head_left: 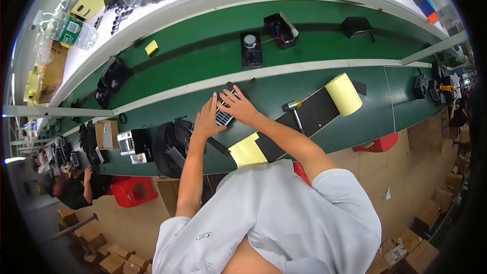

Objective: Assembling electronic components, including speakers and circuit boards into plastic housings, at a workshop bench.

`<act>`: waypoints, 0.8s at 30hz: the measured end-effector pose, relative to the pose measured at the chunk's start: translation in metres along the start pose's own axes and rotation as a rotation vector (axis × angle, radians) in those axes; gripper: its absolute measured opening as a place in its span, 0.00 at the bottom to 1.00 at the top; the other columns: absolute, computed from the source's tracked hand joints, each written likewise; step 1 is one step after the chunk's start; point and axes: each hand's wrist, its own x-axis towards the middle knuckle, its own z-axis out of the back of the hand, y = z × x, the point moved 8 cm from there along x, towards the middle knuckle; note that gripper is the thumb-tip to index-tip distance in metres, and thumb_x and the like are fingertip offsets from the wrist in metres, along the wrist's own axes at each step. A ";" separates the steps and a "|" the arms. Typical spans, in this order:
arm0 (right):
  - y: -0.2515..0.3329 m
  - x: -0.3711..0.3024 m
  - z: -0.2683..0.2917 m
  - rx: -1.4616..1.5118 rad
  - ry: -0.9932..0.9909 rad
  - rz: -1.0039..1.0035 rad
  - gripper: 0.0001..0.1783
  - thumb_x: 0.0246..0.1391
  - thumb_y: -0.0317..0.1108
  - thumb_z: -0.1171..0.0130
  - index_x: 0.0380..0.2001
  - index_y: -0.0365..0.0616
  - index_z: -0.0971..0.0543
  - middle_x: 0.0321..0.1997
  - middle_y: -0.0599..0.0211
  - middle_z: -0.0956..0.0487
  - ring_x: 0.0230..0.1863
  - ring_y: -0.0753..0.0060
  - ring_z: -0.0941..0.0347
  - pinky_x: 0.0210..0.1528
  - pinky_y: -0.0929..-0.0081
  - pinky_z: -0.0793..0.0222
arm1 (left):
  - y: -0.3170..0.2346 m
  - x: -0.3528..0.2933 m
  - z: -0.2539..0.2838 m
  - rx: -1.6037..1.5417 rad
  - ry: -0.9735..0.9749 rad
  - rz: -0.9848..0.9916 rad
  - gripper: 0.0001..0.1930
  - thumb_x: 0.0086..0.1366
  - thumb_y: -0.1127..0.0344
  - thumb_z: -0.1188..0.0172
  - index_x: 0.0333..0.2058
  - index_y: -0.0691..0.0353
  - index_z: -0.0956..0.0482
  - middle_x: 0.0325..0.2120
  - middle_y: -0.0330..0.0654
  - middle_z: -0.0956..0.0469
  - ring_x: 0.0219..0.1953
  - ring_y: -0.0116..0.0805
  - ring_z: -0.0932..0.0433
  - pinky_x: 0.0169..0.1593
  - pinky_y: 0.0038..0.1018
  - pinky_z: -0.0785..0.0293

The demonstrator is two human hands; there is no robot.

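Note:
A black device with a gridded panel [223, 117] lies on the green bench in front of me. My left hand [206, 120] grips its left side, fingers stretched along the edge and thumb at the near end. From the right, my right hand [240, 107] has its bent fingers over the far part of the device, hiding some of it. Just left of my left forearm sits a black bundle of bags or straps [170, 144]. A hammer [296, 112] with a yellow-and-black head rests on a dark mat [312, 116] to the right.
A yellow roll [344, 94] stands at the mat's far end; a yellow sheet [247, 150] lies at its near end. Behind a white rail, a green belt [203, 45] carries an opened speaker housing [250, 50]. Left are a cardboard box [106, 135] and a co-worker [76, 190].

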 end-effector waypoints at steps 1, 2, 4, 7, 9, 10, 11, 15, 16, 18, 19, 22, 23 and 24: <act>0.004 -0.009 -0.005 0.013 0.008 -0.011 0.30 0.50 0.32 0.41 0.59 0.51 0.33 0.65 0.57 0.34 0.71 0.52 0.43 0.73 0.39 0.56 | -0.002 0.001 -0.003 0.046 0.002 -0.022 0.69 0.35 0.55 0.19 0.72 0.57 0.57 0.68 0.54 0.44 0.69 0.55 0.43 0.63 0.51 0.39; 0.005 -0.020 -0.003 0.032 -0.048 -0.048 0.30 0.50 0.33 0.41 0.59 0.51 0.33 0.66 0.56 0.34 0.71 0.51 0.44 0.73 0.39 0.56 | -0.006 0.000 -0.007 0.091 0.003 -0.048 0.68 0.35 0.57 0.19 0.72 0.58 0.55 0.68 0.52 0.44 0.70 0.53 0.44 0.63 0.50 0.39; 0.005 -0.039 0.003 0.059 -0.067 -0.106 0.32 0.50 0.33 0.41 0.61 0.51 0.33 0.67 0.54 0.36 0.72 0.50 0.45 0.73 0.39 0.57 | -0.021 -0.009 -0.016 0.184 -0.082 -0.109 0.65 0.36 0.59 0.20 0.71 0.58 0.51 0.67 0.52 0.42 0.68 0.53 0.42 0.63 0.50 0.39; 0.018 -0.070 0.017 0.154 0.114 -0.157 0.34 0.49 0.32 0.41 0.62 0.50 0.33 0.68 0.51 0.37 0.72 0.48 0.46 0.73 0.41 0.56 | -0.032 -0.025 -0.033 0.360 -0.223 -0.202 0.59 0.38 0.61 0.21 0.70 0.55 0.45 0.66 0.51 0.41 0.68 0.53 0.41 0.65 0.51 0.43; 0.035 -0.115 0.008 0.149 0.086 -0.167 0.34 0.47 0.34 0.40 0.61 0.52 0.29 0.61 0.51 0.31 0.63 0.50 0.35 0.65 0.49 0.43 | -0.032 -0.032 -0.046 0.606 -0.338 -0.276 0.57 0.38 0.61 0.21 0.69 0.53 0.42 0.66 0.51 0.42 0.68 0.53 0.42 0.67 0.52 0.45; 0.043 -0.135 0.001 0.153 0.201 -0.182 0.31 0.48 0.36 0.38 0.60 0.54 0.27 0.57 0.56 0.28 0.55 0.58 0.31 0.56 0.58 0.37 | -0.031 -0.031 -0.049 0.504 -0.209 -0.214 0.55 0.38 0.59 0.21 0.68 0.51 0.39 0.67 0.53 0.43 0.69 0.53 0.44 0.68 0.54 0.47; 0.049 -0.149 0.005 0.142 0.199 -0.193 0.31 0.48 0.36 0.38 0.60 0.54 0.27 0.57 0.56 0.28 0.55 0.58 0.31 0.56 0.58 0.37 | -0.039 -0.028 -0.042 0.502 -0.212 -0.229 0.55 0.38 0.59 0.21 0.68 0.51 0.39 0.67 0.53 0.43 0.69 0.53 0.44 0.68 0.54 0.47; 0.055 -0.184 0.000 0.252 0.227 -0.310 0.23 0.54 0.37 0.45 0.54 0.51 0.24 0.47 0.61 0.27 0.51 0.63 0.32 0.50 0.63 0.38 | -0.047 -0.020 -0.033 0.256 -0.151 -0.130 0.58 0.37 0.56 0.20 0.68 0.52 0.42 0.66 0.53 0.43 0.69 0.54 0.45 0.67 0.55 0.48; 0.057 -0.185 0.006 0.217 0.117 -0.280 0.21 0.54 0.37 0.44 0.52 0.51 0.22 0.45 0.63 0.27 0.50 0.63 0.32 0.50 0.64 0.39 | -0.048 -0.014 -0.028 0.221 -0.182 -0.112 0.60 0.37 0.54 0.20 0.69 0.54 0.45 0.66 0.53 0.42 0.69 0.54 0.45 0.67 0.56 0.48; 0.057 -0.188 -0.002 0.301 0.165 -0.303 0.18 0.53 0.37 0.43 0.49 0.50 0.22 0.45 0.64 0.27 0.50 0.63 0.32 0.51 0.63 0.39 | -0.040 -0.002 -0.033 0.187 -0.194 -0.067 0.65 0.36 0.47 0.20 0.71 0.56 0.50 0.63 0.52 0.40 0.67 0.54 0.42 0.66 0.55 0.47; 0.055 -0.190 -0.007 0.384 0.214 -0.336 0.16 0.53 0.37 0.42 0.45 0.49 0.21 0.45 0.65 0.27 0.51 0.62 0.32 0.52 0.62 0.40 | -0.041 0.003 -0.034 0.185 -0.193 -0.067 0.65 0.36 0.47 0.20 0.71 0.56 0.50 0.63 0.52 0.40 0.67 0.54 0.42 0.66 0.55 0.47; 0.044 -0.192 -0.017 0.516 0.209 -0.529 0.07 0.50 0.30 0.39 0.34 0.45 0.21 0.39 0.64 0.26 0.44 0.61 0.29 0.47 0.62 0.36 | -0.038 0.009 -0.037 0.208 -0.181 -0.036 0.65 0.36 0.42 0.22 0.71 0.56 0.50 0.63 0.51 0.39 0.66 0.52 0.41 0.64 0.54 0.46; 0.042 -0.191 -0.020 0.522 0.215 -0.524 0.07 0.50 0.30 0.39 0.34 0.45 0.21 0.39 0.64 0.26 0.44 0.61 0.29 0.47 0.62 0.36 | -0.037 0.009 -0.036 0.183 -0.193 -0.075 0.65 0.37 0.41 0.23 0.71 0.56 0.49 0.63 0.50 0.39 0.65 0.51 0.40 0.64 0.53 0.45; 0.029 -0.194 -0.021 0.731 0.095 -0.669 0.05 0.49 0.28 0.39 0.31 0.43 0.22 0.35 0.63 0.26 0.39 0.59 0.28 0.43 0.62 0.33 | -0.037 0.008 -0.036 0.159 -0.205 -0.112 0.65 0.37 0.40 0.23 0.71 0.56 0.49 0.63 0.50 0.38 0.65 0.50 0.39 0.63 0.53 0.45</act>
